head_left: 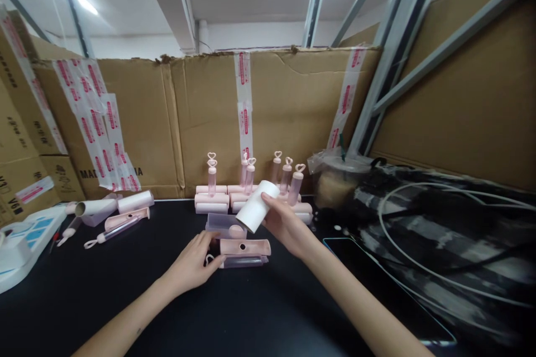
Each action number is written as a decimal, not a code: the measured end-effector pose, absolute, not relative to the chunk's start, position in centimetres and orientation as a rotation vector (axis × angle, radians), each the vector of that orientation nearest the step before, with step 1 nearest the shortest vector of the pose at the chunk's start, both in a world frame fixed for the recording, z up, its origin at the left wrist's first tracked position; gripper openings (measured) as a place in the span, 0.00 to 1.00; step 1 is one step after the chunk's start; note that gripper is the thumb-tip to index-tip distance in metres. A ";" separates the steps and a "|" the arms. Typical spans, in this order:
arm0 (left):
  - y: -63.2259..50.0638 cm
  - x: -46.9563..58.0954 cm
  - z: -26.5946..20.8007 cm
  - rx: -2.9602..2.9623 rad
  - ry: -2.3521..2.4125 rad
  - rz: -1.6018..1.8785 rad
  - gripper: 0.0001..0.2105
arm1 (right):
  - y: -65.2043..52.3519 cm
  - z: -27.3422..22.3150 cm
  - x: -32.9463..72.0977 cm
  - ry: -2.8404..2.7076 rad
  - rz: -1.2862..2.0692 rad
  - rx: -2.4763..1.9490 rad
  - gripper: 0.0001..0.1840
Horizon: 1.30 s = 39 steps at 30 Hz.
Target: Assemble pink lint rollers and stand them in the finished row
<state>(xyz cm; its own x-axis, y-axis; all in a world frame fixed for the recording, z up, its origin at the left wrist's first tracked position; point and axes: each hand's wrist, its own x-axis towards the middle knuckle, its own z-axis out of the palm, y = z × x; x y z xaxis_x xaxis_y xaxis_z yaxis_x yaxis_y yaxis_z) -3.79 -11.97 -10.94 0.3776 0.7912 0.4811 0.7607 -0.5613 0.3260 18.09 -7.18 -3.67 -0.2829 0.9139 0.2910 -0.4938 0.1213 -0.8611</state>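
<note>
Near the middle of the black table (125,295), a white roll (258,205) is held tilted in the right hand (288,226), the grip closed around its lower side with the fingertips on its end. Below it, a pink holder piece (245,246) with a small round hole is lying flat on a clear handle part (245,261), and the left hand (192,262) is laid beside these, its grip loosely open, fingertips touching their left end. A clear cover (224,224) is set just behind them.

Along the table's far edge, assembled pink rollers (211,201) with heart-topped handles are stood in a row against a cardboard wall (288,117). More roller parts and a white roll (136,201) are scattered toward the far left corner, near a white power strip (20,245).

Tape strips with pink print are seen on the cardboard; their writing is too small to be read. Black letters ending in "A" are printed low on the left carton, partly covered by tape. A plastic-wrapped cup (339,178) and white cables (419,223) are placed toward the right edge.
</note>
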 end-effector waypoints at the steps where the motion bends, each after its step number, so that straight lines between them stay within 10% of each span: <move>1: -12.2 -3.6 -11.0 2.613 1.481 0.956 0.20 | -7.2 -3.7 18.1 -1.212 1.423 -0.537 0.19; 12: -14.7 -1.5 -9.9 3.003 1.189 0.485 0.12 | -5.0 -3.0 23.5 -1.917 0.092 -1.310 0.21; 17: -14.8 -1.9 -9.8 2.944 1.182 0.555 0.23 | -3.2 -5.3 22.8 -2.007 0.177 -1.238 0.20; 24: -13.9 -3.4 -8.6 2.415 1.328 0.813 0.11 | -3.5 -6.2 21.2 -2.005 0.167 -1.126 0.33; 30: -13.0 -3.5 -8.8 1.932 1.099 1.158 0.10 | -8.4 -4.1 19.1 -2.505 -0.203 -0.754 0.08; 35: -12.8 -4.1 -7.6 1.895 1.201 1.313 0.13 | -9.9 -6.6 17.7 -2.751 -0.082 -0.968 0.20; 39: -13.6 -4.5 -6.4 2.069 1.317 1.351 0.12 | -9.6 -5.6 18.6 -2.648 0.282 -0.893 0.11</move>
